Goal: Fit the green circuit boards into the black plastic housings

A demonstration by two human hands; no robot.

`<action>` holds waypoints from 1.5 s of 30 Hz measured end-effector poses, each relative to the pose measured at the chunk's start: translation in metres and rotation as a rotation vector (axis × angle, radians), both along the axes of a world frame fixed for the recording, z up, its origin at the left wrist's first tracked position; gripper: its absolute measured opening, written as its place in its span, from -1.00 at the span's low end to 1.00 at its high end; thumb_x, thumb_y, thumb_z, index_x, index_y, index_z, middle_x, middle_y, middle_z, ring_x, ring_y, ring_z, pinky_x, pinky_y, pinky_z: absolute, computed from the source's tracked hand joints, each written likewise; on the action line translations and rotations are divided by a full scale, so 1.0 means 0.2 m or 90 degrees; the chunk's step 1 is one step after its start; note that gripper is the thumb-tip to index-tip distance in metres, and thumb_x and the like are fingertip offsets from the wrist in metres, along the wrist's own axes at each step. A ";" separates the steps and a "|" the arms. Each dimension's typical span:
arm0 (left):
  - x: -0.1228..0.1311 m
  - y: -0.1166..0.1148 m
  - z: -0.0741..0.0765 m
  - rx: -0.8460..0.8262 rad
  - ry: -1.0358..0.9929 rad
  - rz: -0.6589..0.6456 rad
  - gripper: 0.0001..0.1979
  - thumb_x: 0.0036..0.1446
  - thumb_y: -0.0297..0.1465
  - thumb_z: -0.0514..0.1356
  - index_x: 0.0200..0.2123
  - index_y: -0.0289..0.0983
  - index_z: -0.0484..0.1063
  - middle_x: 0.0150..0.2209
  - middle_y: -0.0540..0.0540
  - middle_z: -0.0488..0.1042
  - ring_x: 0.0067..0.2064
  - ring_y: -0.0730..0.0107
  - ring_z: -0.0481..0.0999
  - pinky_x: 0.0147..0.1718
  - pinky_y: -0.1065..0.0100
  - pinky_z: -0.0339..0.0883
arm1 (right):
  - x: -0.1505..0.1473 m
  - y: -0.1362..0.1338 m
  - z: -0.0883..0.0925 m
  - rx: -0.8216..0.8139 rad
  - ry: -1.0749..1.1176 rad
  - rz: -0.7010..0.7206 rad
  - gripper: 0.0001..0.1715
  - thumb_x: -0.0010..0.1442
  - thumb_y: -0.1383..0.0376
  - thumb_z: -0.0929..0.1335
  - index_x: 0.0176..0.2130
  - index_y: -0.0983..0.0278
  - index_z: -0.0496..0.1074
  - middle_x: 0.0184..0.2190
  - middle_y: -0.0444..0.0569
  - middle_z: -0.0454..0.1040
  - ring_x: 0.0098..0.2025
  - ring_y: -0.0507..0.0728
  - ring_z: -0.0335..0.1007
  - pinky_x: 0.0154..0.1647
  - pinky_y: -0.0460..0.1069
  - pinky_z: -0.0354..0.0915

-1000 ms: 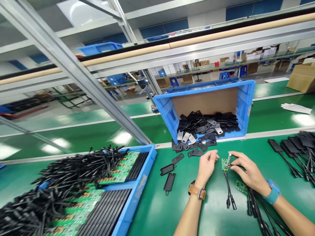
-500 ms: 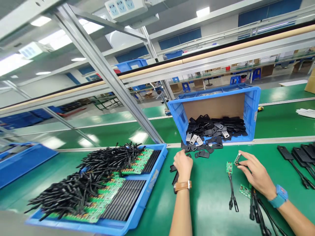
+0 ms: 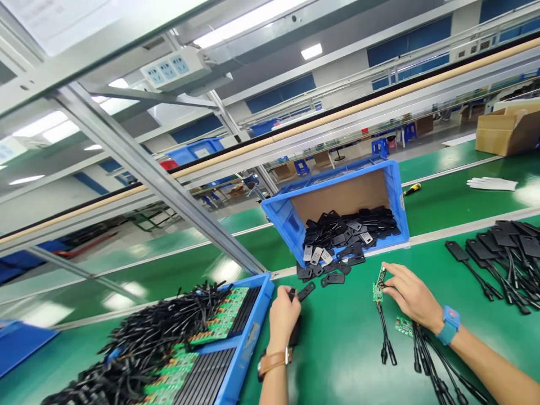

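My left hand (image 3: pixel 286 315), wearing a brown watch strap, is closed with a small black plastic piece (image 3: pixel 292 293) at its fingertips. A flat black casing part (image 3: pixel 306 291) lies beside those fingers, and something dark shows under the palm. My right hand (image 3: pixel 414 297), with a blue wristband, pinches a small circuit board (image 3: pixel 382 274) on edge. Just below it a green circuit board (image 3: pixel 377 292) with a forked black cable (image 3: pixel 383 332) lies on the bench. Another green board (image 3: pixel 404 326) and several black cables (image 3: pixel 430 360) lie under and near my right wrist.
A blue bin (image 3: pixel 400 197) on its side spills black casing parts (image 3: pixel 335 278) ahead. At left, a blue tray (image 3: pixel 253 337) holds boards with black cables. Black cabled units (image 3: pixel 502 253) are piled at right. A screwdriver (image 3: pixel 412 189) and white glove (image 3: pixel 491 184) lie farther back.
The view has shifted. My left hand has drawn back slightly from the casing parts, a black piece now showing at its fingertips. My right hand has brought its board closer to the cabled board.
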State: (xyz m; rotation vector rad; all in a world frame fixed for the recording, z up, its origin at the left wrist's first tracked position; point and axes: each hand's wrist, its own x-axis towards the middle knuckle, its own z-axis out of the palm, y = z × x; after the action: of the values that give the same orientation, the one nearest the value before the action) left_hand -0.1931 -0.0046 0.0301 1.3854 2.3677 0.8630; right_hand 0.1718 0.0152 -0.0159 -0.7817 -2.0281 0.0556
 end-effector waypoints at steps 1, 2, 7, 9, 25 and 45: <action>0.07 0.01 0.00 0.025 -0.049 -0.020 -0.83 0.23 -0.30 0.07 -0.17 -0.25 0.32 -0.35 -0.14 0.43 -0.28 0.17 0.50 -0.25 0.19 0.35 | 0.00 0.00 0.00 0.000 0.001 -0.001 -0.90 0.35 0.34 0.31 -0.21 0.27 0.44 0.18 0.15 0.38 0.18 0.27 0.34 0.16 0.28 0.38; 0.16 0.03 -0.01 0.043 -0.104 -0.046 -0.77 0.25 -0.23 0.05 -0.14 -0.25 0.31 -0.37 -0.11 0.42 -0.36 0.25 0.47 -0.31 0.24 0.35 | 0.00 0.00 0.00 0.000 0.001 -0.002 -0.91 0.34 0.34 0.31 -0.21 0.27 0.44 0.18 0.15 0.39 0.17 0.27 0.34 0.15 0.28 0.38; 0.61 0.10 -0.06 0.040 -0.591 -0.219 -0.56 0.21 -0.05 0.11 -0.10 -0.31 0.39 -0.31 -0.12 0.41 -0.46 0.47 0.37 -0.53 0.45 0.25 | 0.01 0.01 0.02 -0.007 0.011 -0.016 -0.91 0.34 0.34 0.32 -0.21 0.27 0.44 0.18 0.15 0.39 0.16 0.27 0.35 0.15 0.29 0.38; 0.76 0.12 -0.09 -0.009 -0.942 -0.257 -0.54 0.19 -0.08 0.17 -0.12 -0.39 0.43 -0.30 -0.17 0.42 -0.45 0.48 0.37 -0.56 0.48 0.22 | 0.01 0.01 0.04 -0.014 0.019 -0.026 -0.91 0.33 0.34 0.31 -0.21 0.27 0.44 0.18 0.16 0.39 0.16 0.28 0.35 0.14 0.30 0.38; 1.02 0.03 -0.24 0.051 -0.991 -0.165 -0.53 0.09 -0.10 0.32 0.00 -0.26 0.54 0.04 -0.18 0.51 -0.29 0.45 0.45 -0.43 0.46 0.28 | -0.07 -0.09 0.07 -0.084 -0.200 -0.033 -0.90 0.35 0.35 0.30 -0.22 0.30 0.43 0.16 0.18 0.39 0.17 0.31 0.29 0.08 0.26 0.36; 1.05 0.01 -0.24 0.053 -0.978 -0.156 -0.53 0.00 -0.10 0.38 -0.09 -0.26 0.57 -0.01 -0.17 0.54 -0.13 0.32 0.50 -0.30 0.43 0.35 | -0.12 -0.13 0.07 -0.046 -0.288 -0.070 -0.85 0.31 0.46 0.27 -0.20 0.37 0.45 0.23 0.31 0.29 0.24 0.35 0.23 0.12 0.27 0.34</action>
State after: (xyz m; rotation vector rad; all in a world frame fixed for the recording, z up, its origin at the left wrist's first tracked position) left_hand 0.0172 -0.0024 -0.0181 0.5152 0.9557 1.2565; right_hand 0.1474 -0.0105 -0.0016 -1.0207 -2.4110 -0.1233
